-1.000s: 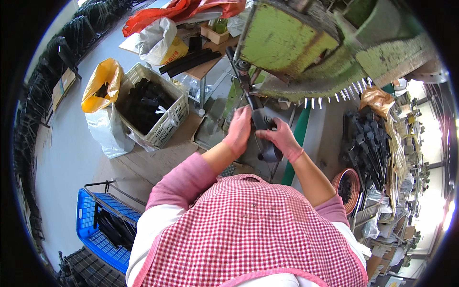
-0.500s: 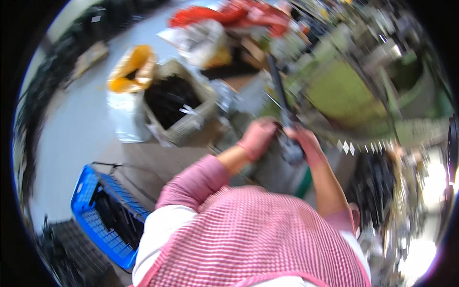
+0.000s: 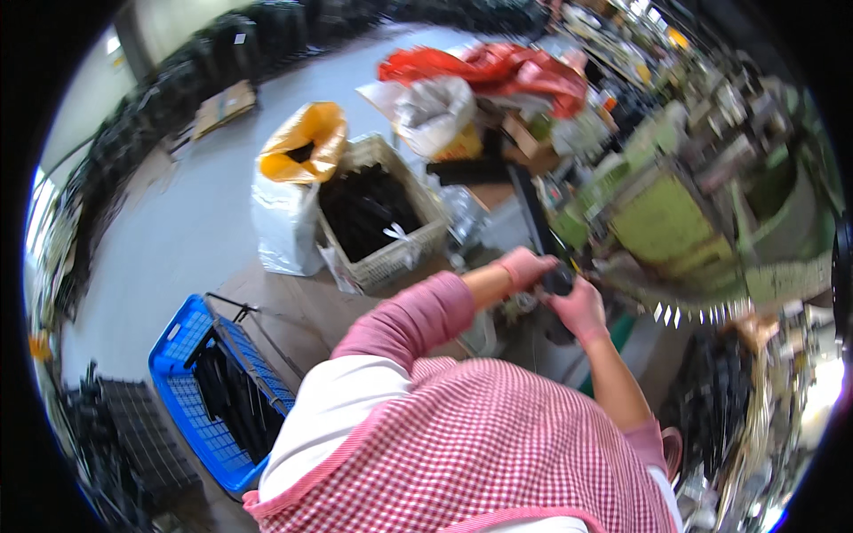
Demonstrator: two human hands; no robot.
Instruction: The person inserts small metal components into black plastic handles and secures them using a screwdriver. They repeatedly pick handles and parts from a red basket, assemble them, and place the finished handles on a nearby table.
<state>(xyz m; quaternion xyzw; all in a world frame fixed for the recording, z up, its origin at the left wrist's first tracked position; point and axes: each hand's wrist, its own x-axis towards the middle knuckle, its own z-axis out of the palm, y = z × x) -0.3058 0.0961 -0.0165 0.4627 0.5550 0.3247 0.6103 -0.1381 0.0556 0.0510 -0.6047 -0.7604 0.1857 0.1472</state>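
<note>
- I see L hand w/ fingers pinching the black bar, right of mid.
- R hand: fingers pinch bar's near end.
- Blue crate sits nr left.

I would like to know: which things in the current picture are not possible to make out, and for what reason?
All in the head view:
- Black bar: its lower end is blurred and partly covered by the left hand and right hand.
- Pale crate: its bottom is hidden under dark pieces.
- Apron: cut off by the lower edge.
- Green machine: small parts blurred.
</note>
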